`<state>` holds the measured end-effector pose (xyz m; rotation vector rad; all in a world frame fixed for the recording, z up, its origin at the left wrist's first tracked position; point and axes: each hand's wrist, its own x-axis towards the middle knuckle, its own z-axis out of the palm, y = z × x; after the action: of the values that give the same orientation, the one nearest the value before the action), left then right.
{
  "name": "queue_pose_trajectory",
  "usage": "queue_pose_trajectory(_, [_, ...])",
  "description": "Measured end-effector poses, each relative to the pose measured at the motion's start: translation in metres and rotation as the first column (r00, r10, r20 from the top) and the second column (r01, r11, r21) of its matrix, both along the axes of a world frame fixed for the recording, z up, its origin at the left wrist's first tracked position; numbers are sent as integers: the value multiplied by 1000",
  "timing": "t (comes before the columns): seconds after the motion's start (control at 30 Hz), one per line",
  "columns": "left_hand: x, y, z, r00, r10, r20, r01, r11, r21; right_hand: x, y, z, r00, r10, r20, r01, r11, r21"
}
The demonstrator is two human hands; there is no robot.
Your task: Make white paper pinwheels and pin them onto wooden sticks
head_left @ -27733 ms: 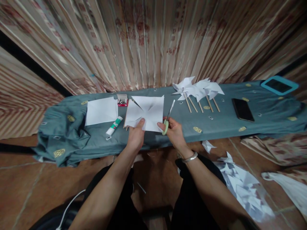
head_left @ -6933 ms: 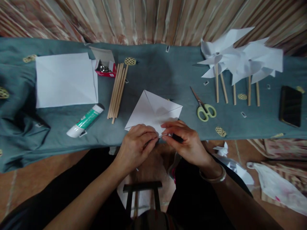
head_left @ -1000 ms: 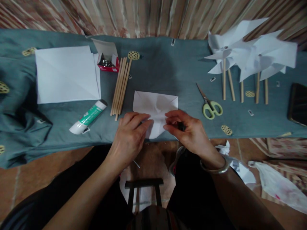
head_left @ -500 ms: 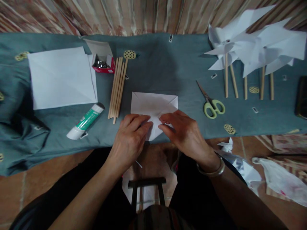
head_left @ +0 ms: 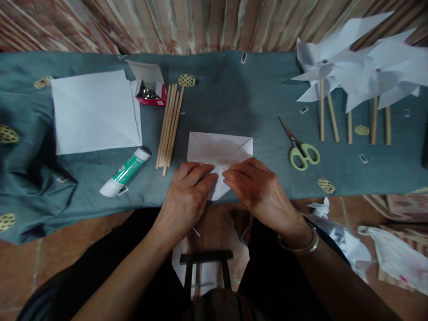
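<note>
Two hands meet over one folded paper (head_left: 219, 149) at the near edge of the surface (head_left: 234, 98), under a teal cloth. Largest first: cloth-covered surface running left to right, striped curtain behind; a stack of white sheets (head_left: 95, 111) far left; white pinwheels (head_left: 354, 67) on sticks far right. Smaller: a bundle of sticks (head_left: 170, 125) just left of the paper, a glue tube (head_left: 125, 171) below the sheets, green-handled scissors (head_left: 299, 145) to the right, a small red box (head_left: 150, 91) of pins beside the stick tops.

Paper lies directly ahead of both hands, long axis left to right, its near point reaching the surface's edge. Both equally near, one on each side of the middle.

Left hand (head_left: 187, 196): flat, fingers together and stretched out, pressing down on the paper's near left part, gripping nothing. Right hand (head_left: 259, 187): likewise flattened, fingers pointing left toward the centre, resting on the near right flap, tips almost touching the left hand's. Far half of the paper uncovered, creases showing.
</note>
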<state>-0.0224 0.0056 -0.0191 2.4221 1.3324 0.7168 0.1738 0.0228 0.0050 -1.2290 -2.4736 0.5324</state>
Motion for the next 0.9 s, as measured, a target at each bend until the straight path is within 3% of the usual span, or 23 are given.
queue_pose_trajectory(0.2, [0,0,0,1000,-1,-7,1,1000,4,-1,-1,1,994,32,107,-38,998,56])
queue_pose_trajectory(0.9, [1,-2,3,999,-25,-31,25,1000,-10,-5,-2,2,984,13,180,-30,995,92])
